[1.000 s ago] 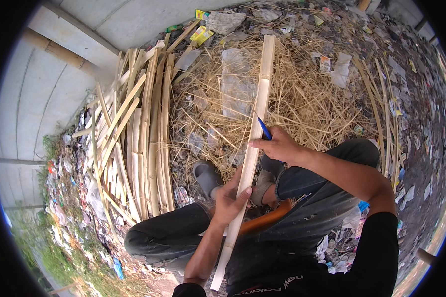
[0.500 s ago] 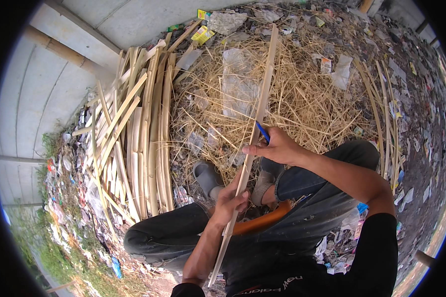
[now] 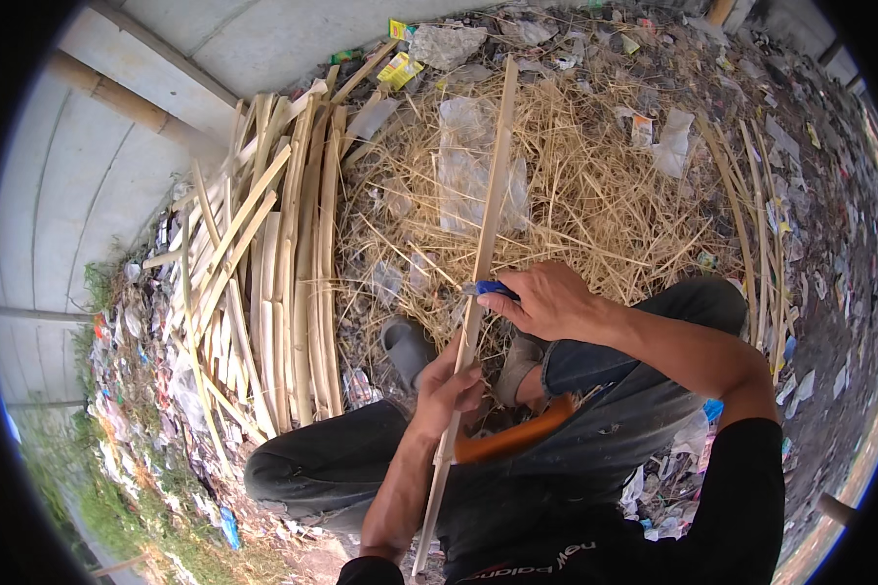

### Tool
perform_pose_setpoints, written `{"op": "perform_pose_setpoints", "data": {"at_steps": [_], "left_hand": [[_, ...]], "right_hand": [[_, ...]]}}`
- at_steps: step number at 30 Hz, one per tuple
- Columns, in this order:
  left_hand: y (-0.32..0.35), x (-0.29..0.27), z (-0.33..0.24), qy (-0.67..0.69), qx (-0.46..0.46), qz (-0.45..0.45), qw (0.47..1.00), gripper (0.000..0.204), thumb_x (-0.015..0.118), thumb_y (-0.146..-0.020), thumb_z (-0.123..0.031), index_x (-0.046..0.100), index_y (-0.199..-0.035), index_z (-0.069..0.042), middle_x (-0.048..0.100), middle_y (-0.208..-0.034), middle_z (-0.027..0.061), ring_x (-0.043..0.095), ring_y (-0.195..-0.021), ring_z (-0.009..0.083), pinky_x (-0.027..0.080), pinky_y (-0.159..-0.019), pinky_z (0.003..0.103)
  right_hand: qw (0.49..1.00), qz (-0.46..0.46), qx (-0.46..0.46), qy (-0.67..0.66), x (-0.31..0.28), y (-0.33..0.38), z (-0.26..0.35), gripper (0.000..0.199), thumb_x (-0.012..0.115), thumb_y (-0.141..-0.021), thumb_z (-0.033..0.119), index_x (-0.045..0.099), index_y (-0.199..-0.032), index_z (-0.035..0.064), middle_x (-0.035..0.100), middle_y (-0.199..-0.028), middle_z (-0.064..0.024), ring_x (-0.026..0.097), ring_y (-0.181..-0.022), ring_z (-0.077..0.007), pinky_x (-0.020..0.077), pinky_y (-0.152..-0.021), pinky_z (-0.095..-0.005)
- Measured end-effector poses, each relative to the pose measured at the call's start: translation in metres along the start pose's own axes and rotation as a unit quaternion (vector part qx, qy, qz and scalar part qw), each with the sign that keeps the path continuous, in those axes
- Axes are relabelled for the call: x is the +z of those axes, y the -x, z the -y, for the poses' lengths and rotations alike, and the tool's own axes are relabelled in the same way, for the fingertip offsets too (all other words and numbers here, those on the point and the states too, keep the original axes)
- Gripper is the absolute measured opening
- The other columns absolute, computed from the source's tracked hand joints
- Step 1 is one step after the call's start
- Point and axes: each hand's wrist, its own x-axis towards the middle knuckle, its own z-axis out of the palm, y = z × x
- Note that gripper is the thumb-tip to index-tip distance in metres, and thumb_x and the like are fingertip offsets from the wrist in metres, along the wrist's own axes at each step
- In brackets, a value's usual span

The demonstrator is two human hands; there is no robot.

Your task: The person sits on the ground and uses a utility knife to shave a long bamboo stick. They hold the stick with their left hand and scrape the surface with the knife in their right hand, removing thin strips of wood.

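Note:
A long, pale bamboo strip slants up and away from my lap. My left hand is wrapped round its lower half. In my right hand is a blue-handled knife, its front end against the strip just above my left hand. I cannot make out the blade clearly. Below the strip, an orange curved object lies across my lap; its kind does not show. My legs are folded, with a grey clog on one foot.
A stack of bamboo strips lies at the left beside a pale wall. Straw-like shavings and clear plastic sheeting cover the ground ahead. More thin strips lie at the right, amid scattered litter.
My right hand has turned and come slightly left and down along the strip with the knife. The strip's far end has swung left. My left hand still grips it.

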Motion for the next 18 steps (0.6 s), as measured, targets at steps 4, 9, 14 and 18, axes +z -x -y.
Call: {"op": "perform_pose_setpoints", "data": {"at_steps": [4, 9, 14, 18], "left_hand": [[0.003, -0.009, 0.002, -0.011, -0.014, 0.037, 0.999, 0.069, 0.054, -0.096, 0.000, 0.035, -0.162, -0.012, 0.044, -0.077, -0.0037, 0.038, -0.054, 0.0065, 0.028, -0.048, 0.023], [0.005, -0.012, 0.004, -0.007, -0.021, 0.022, 1.000, 0.070, 0.054, -0.095, 0.001, 0.035, -0.162, -0.012, 0.044, -0.077, -0.0038, 0.038, -0.053, 0.0062, 0.028, -0.047, 0.023], [0.001, -0.013, 0.006, -0.015, -0.012, 0.036, 0.999, 0.074, 0.054, -0.096, 0.001, 0.032, -0.164, -0.016, 0.043, -0.077, -0.0042, 0.038, -0.054, 0.0067, 0.029, -0.048, 0.023], [0.007, -0.021, 0.007, -0.029, -0.019, 0.043, 0.998, 0.074, 0.054, -0.096, 0.003, 0.031, -0.165, -0.015, 0.043, -0.077, -0.0040, 0.038, -0.054, 0.0066, 0.030, -0.049, 0.023]], "right_hand": [[0.999, 0.010, -0.029, -0.024, 0.013, 0.019, 0.020, 0.055, 0.054, -0.104, 0.054, 0.068, -0.088, 0.0033, 0.062, -0.058, -0.0166, 0.064, -0.054, -0.0386, 0.0500, -0.052, -0.0484], [0.996, -0.070, 0.050, 0.018, -0.011, -0.014, -0.018, 0.056, 0.052, -0.105, 0.054, 0.069, -0.090, 0.0029, 0.060, -0.056, -0.0161, 0.064, -0.052, -0.0376, 0.0504, -0.052, -0.0491], [0.998, 0.058, -0.022, 0.031, 0.001, 0.009, 0.008, 0.054, 0.050, -0.106, 0.053, 0.070, -0.097, 0.0038, 0.063, -0.058, -0.0157, 0.066, -0.055, -0.0377, 0.0519, -0.053, -0.0483], [0.998, -0.013, 0.035, 0.041, -0.011, -0.013, -0.021, 0.060, 0.049, -0.106, 0.056, 0.070, -0.091, 0.0029, 0.061, -0.056, -0.0161, 0.065, -0.053, -0.0370, 0.0509, -0.052, -0.0478]]}}
